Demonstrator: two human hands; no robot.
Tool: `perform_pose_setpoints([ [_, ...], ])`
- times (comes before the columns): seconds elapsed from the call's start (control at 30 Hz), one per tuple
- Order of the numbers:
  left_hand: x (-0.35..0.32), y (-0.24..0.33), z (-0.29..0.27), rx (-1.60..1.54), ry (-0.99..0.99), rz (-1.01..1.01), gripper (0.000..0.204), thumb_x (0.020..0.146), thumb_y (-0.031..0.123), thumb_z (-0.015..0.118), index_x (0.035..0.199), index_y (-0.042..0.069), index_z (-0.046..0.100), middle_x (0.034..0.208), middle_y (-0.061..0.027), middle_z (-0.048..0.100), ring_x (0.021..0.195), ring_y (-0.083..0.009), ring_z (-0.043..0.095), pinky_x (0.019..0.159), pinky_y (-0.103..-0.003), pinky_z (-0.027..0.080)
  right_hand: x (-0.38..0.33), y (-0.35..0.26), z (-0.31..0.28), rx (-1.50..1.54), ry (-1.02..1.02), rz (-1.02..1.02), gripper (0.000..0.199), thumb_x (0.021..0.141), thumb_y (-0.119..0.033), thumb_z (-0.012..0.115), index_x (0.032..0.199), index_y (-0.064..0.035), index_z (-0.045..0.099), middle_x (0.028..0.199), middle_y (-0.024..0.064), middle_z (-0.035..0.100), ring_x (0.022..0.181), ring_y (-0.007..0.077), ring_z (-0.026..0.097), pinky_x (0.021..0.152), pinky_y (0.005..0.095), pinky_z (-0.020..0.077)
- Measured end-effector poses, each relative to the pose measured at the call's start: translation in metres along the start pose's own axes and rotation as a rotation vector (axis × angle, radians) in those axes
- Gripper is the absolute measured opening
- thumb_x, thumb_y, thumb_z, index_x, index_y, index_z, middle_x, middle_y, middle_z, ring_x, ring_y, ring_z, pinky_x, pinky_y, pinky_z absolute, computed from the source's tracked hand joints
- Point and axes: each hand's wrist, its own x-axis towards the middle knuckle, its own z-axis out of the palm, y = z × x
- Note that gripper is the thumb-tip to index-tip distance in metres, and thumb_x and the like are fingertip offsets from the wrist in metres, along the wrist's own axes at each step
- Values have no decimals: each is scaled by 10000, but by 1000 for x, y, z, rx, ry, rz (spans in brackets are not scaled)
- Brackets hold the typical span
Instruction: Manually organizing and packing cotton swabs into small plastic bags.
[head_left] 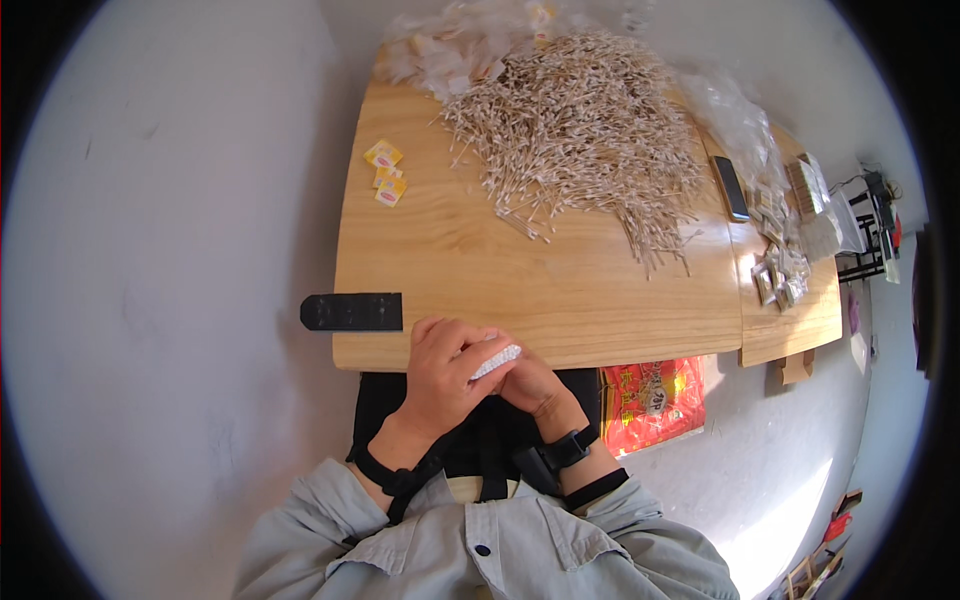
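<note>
My left hand [445,368] and my right hand [535,385] meet at the near edge of the wooden table [560,290]. Together they hold a small bundle of white-tipped cotton swabs [497,360], its white ends showing between the fingers. Both hands are closed around it. A large loose heap of cotton swabs [585,130] lies across the far half of the table, well away from the hands. Each wrist has a dark band on it.
Three small yellow packets [385,173] lie at the table's left. A black flat strip [352,311] juts off the left edge. A dark phone [730,187], clear plastic bags [740,120] and packed swab bundles [785,270] lie right. A red bag [652,402] lies on the floor.
</note>
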Motion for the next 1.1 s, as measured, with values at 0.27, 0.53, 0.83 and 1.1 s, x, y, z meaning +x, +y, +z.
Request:
perform_pose_setpoints([
  [0.27,-14,-25,-1,-140,-76,-375,275,742,111,743,1004,63,675,813,-71,565,762,-246,556,727,-356,440,-25,-28,-7,-606,68,-3,228,886,-252,673,1032,-81,638,904,-16,611,855,87,569,750,235,470],
  [0.53,-27,-45,12,-253,-98,-508,150,880,45,610,1015,-12,639,861,-105,585,788,-194,588,744,-290,471,-169,-156,-78,-697,899,-546,251,915,-292,632,1041,-75,644,833,-6,629,849,138,631,716,282,498],
  [0.83,-31,-69,11,-230,-220,-590,181,857,63,634,1025,-6,645,896,-111,605,788,-202,613,746,-303,491,-170,-176,-69,-620,1104,-692,371,942,-233,596,1261,-50,546,1135,78,599,999,165,632,776,288,503],
  [1.1,-50,-103,6,-203,-449,-714,242,856,92,649,1074,-9,622,961,-109,606,819,-170,616,739,-286,501,-93,-120,-61,-822,798,-241,374,939,-228,596,1248,-19,560,1083,64,632,991,146,631,811,288,500],
])
